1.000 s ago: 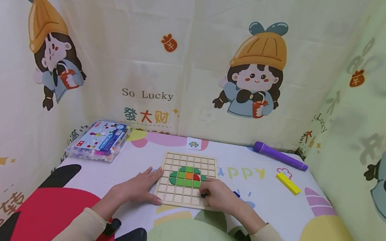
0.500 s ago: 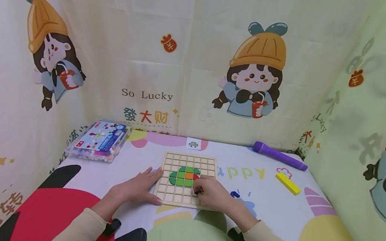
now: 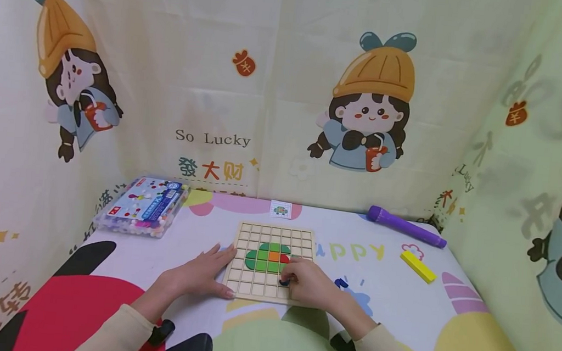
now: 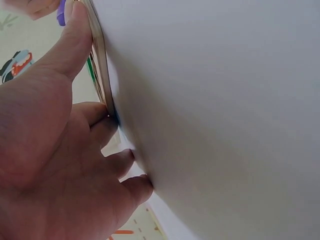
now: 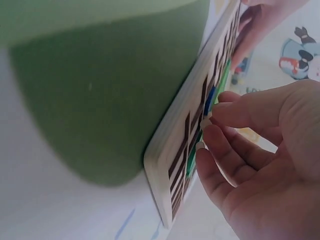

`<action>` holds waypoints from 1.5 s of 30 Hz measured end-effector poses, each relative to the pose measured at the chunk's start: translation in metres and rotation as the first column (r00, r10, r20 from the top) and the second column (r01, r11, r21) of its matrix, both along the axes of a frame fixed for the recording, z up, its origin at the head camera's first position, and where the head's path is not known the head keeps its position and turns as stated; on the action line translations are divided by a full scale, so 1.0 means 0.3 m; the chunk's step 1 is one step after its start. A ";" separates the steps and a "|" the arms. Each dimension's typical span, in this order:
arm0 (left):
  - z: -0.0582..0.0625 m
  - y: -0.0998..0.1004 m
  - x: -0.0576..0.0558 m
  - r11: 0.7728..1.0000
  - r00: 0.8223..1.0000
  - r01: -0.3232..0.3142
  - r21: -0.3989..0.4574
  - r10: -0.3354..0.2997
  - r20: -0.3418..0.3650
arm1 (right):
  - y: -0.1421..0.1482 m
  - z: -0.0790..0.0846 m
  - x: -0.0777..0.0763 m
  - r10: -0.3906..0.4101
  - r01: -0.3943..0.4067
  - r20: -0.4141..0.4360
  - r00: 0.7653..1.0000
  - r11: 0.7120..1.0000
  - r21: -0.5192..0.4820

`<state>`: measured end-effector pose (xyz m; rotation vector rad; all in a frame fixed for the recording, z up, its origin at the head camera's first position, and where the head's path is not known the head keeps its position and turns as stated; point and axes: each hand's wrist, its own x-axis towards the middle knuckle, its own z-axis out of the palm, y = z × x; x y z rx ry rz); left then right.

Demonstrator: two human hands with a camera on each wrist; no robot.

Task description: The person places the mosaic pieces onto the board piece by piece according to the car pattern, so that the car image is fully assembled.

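Observation:
A square wooden grid board [image 3: 253,290] lies on the table, with green, orange and red tiles [image 3: 273,256] set in its middle cells. My left hand [image 3: 199,271] rests against the board's left edge, its thumb at the near left corner and its fingers spread along the side. Over the board's right part, my right hand [image 3: 314,284] pinches a small dark blue tile [image 3: 284,282] at a cell just below the green ones. In the right wrist view, the blue tile [image 5: 210,100] sits at the board surface by the fingertips, partly hidden by them.
Small dark blue pieces [image 3: 341,283] lie right of the board. A picture card [image 3: 280,209] lies behind it. A clear bead box [image 3: 142,206] stands at back left; a purple microphone-shaped thing [image 3: 406,227] and a yellow bar [image 3: 418,266] lie at right. Fabric walls surround the table.
My right hand has moved slightly left across the board with the blue tile, which is now lower at its cell. The left hand has stayed at the board's edge.

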<state>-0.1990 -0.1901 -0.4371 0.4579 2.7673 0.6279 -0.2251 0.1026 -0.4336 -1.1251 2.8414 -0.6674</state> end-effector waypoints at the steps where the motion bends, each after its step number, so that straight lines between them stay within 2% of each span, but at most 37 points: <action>1: 0.000 0.001 0.000 1.000 1.000 0.000 -0.001 0.000 0.000 | 0.008 0.001 -0.001 -0.009 0.009 0.008 1.000 1.000 0.002; 5: 0.003 0.004 0.003 1.000 1.000 -0.007 -0.001 0.007 0.007 | 0.056 0.012 -0.011 -0.042 0.042 0.021 0.999 0.999 0.008; 16: 0.000 0.002 -0.002 1.000 1.000 -0.006 -0.012 0.006 0.005 | 0.240 0.023 -0.034 -0.099 0.099 -0.031 0.995 0.995 0.017; 19: 0.001 0.000 -0.001 1.000 1.000 -0.013 -0.013 0.013 0.011 | 0.278 0.026 -0.037 -0.111 0.111 -0.012 0.994 0.993 0.034; 23: 0.001 -0.002 -0.001 1.000 1.000 -0.014 -0.013 0.014 0.012 | 0.315 0.021 -0.037 -0.087 0.085 0.026 0.996 0.995 0.055; 31: -0.003 0.000 -0.004 1.000 1.000 -0.004 -0.007 0.005 0.008 | 0.338 0.009 -0.024 0.006 -0.008 0.033 0.999 0.998 0.060; 39: -0.004 0.001 -0.002 1.000 1.000 -0.012 -0.007 0.012 0.006 | 0.328 0.009 -0.017 -0.018 0.016 0.026 0.999 0.997 0.077; 45: -0.004 0.002 -0.002 1.000 1.000 -0.011 -0.014 0.011 0.004 | 0.309 0.003 -0.019 -0.014 0.013 0.012 1.000 0.999 0.050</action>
